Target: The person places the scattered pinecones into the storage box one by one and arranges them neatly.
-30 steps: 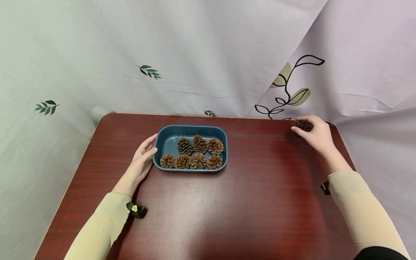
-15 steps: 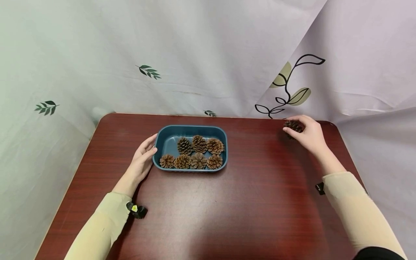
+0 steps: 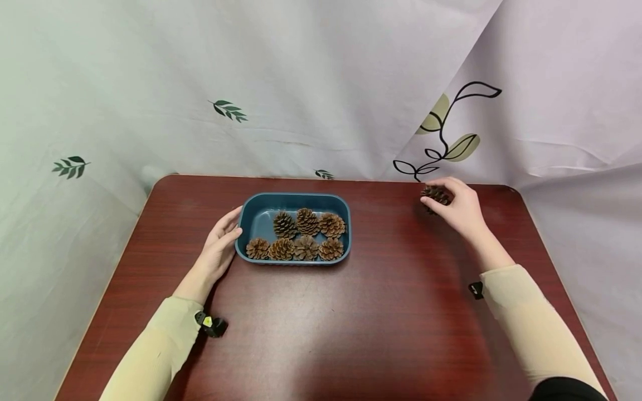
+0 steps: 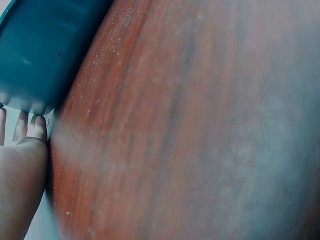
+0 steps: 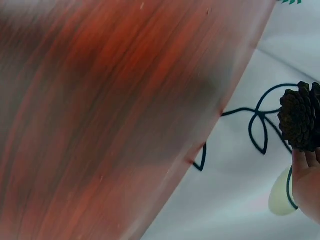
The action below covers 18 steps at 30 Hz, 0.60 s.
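Observation:
My left hand (image 3: 219, 240) rests against the left end of a blue plastic tray (image 3: 296, 196), its thumb right at the rim. In the left wrist view, fingertips (image 4: 37, 129) touch the tray's outer wall (image 4: 45, 55). Several brown pine cones (image 3: 307, 221) lie inside the tray, mostly towards its front and right. Over the table's back right part, my right hand (image 3: 461, 209) pinches one darker pine cone (image 3: 435, 196) between thumb and fingers. That pine cone shows at the right edge of the right wrist view (image 5: 299, 117), with part of it cut off.
The dark red wooden table (image 3: 381, 312) ends at a back edge close behind the tray and the right hand. A pale curtain (image 3: 321, 83) with leaf prints hangs directly behind it. Small black cameras (image 3: 213, 326) sit on both wrists.
My right hand has moved left along the back edge, carrying the pine cone towards the tray. The left hand and the tray have stayed in place.

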Each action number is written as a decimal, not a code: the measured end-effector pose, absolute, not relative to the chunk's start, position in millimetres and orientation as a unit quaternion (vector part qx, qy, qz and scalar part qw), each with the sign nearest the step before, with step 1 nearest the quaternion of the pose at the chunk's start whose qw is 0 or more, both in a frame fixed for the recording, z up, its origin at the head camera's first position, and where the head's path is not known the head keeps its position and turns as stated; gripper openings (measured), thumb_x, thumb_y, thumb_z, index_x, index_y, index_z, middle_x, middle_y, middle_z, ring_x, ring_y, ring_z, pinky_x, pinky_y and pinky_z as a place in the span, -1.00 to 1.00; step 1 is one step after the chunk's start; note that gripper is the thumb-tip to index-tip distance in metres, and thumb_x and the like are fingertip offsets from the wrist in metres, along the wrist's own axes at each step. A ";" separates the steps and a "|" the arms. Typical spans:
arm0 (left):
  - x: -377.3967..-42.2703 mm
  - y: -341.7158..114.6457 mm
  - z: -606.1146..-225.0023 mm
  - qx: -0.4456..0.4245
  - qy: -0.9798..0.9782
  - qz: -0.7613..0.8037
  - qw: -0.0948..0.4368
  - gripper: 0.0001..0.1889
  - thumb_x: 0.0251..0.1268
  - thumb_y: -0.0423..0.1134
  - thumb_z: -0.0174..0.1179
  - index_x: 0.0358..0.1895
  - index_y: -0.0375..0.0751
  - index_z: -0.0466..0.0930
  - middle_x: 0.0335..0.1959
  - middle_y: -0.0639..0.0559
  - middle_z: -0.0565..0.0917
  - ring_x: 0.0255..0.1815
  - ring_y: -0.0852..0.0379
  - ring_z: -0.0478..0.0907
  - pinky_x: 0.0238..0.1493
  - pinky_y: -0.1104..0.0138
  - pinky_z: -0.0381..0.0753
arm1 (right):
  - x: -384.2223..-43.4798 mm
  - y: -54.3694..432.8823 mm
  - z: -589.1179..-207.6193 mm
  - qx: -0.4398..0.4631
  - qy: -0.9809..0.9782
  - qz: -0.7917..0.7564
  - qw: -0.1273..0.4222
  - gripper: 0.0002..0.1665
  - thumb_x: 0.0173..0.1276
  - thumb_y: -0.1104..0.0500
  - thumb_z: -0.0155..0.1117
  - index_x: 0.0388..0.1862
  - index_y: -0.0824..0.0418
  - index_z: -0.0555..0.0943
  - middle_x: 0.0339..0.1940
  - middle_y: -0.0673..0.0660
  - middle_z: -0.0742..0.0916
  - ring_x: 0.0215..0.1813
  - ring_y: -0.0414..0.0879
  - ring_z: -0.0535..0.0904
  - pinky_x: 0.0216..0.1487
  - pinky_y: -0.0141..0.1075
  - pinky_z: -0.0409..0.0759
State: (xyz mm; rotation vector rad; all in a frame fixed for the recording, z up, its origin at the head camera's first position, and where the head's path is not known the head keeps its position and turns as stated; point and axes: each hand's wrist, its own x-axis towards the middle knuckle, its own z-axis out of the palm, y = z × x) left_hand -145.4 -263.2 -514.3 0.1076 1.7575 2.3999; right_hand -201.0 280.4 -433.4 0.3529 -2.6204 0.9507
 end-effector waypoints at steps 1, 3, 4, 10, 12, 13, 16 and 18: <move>-145.3 -263.1 -514.2 0.036 0.588 0.804 0.082 -0.39 0.70 -0.42 -0.04 0.70 -0.20 0.12 0.37 0.34 0.55 0.37 0.35 0.49 0.25 0.51 0.56 | -200.9 278.0 -434.2 0.124 -0.919 0.337 0.165 -0.59 0.27 0.27 0.62 0.11 0.21 0.78 0.03 0.22 0.81 0.05 -0.34 0.56 0.08 -0.67 0.31; -145.3 -263.0 -514.0 0.037 0.587 0.805 0.082 -0.40 0.69 -0.42 -0.04 0.69 -0.20 0.12 0.36 0.32 0.56 0.36 0.34 0.50 0.24 0.51 0.56 | -200.6 273.3 -435.6 0.123 -0.916 0.344 0.164 -0.60 0.28 0.27 0.61 0.10 0.22 0.78 0.03 0.23 0.81 0.06 -0.34 0.57 0.10 -0.67 0.31; -145.2 -263.0 -514.0 0.038 0.585 0.806 0.082 -0.40 0.69 -0.43 -0.04 0.69 -0.20 0.13 0.36 0.32 0.57 0.36 0.34 0.51 0.24 0.51 0.57 | -200.5 270.9 -436.1 0.123 -0.915 0.347 0.164 -0.60 0.28 0.28 0.61 0.10 0.23 0.78 0.03 0.24 0.81 0.06 -0.33 0.57 0.11 -0.67 0.32; -145.7 -263.1 -514.6 0.041 0.579 0.810 0.081 -0.40 0.69 -0.44 -0.05 0.69 -0.20 0.14 0.37 0.29 0.57 0.36 0.32 0.51 0.24 0.50 0.57 | -200.7 256.6 -439.1 0.130 -0.907 0.364 0.165 -0.62 0.28 0.29 0.60 0.09 0.26 0.78 0.03 0.24 0.81 0.08 -0.15 0.62 0.11 -0.64 0.34; -146.0 -263.3 -515.2 0.042 0.579 0.810 0.081 -0.40 0.69 -0.44 -0.05 0.69 -0.19 0.14 0.38 0.29 0.56 0.37 0.32 0.50 0.25 0.49 0.56 | -200.8 251.8 -440.0 0.133 -0.904 0.371 0.165 -0.62 0.28 0.29 0.60 0.08 0.26 0.78 0.02 0.24 0.81 0.07 -0.18 0.61 0.11 -0.64 0.35; -146.1 -263.4 -515.6 0.041 0.580 0.810 0.081 -0.40 0.69 -0.44 -0.06 0.69 -0.19 0.14 0.38 0.28 0.56 0.38 0.31 0.50 0.25 0.49 0.56 | -200.9 249.0 -440.1 0.134 -0.902 0.377 0.164 -0.62 0.28 0.29 0.60 0.08 0.25 0.78 0.02 0.24 0.81 0.07 -0.21 0.61 0.10 -0.63 0.36; -146.3 -263.3 -516.4 0.041 0.580 0.809 0.080 -0.41 0.69 -0.44 -0.05 0.68 -0.19 0.15 0.38 0.28 0.56 0.38 0.31 0.50 0.25 0.49 0.57 | -201.0 241.9 -441.5 0.135 -0.897 0.390 0.159 -0.62 0.27 0.29 0.61 0.08 0.25 0.79 0.02 0.24 0.81 0.06 -0.31 0.58 0.09 -0.64 0.38; -146.2 -263.2 -516.7 0.041 0.581 0.809 0.080 -0.41 0.69 -0.44 -0.05 0.68 -0.19 0.15 0.38 0.28 0.57 0.38 0.31 0.50 0.25 0.49 0.56 | -201.2 237.4 -441.9 0.136 -0.895 0.395 0.156 -0.61 0.26 0.29 0.62 0.08 0.24 0.79 0.03 0.24 0.81 0.07 -0.31 0.58 0.09 -0.64 0.38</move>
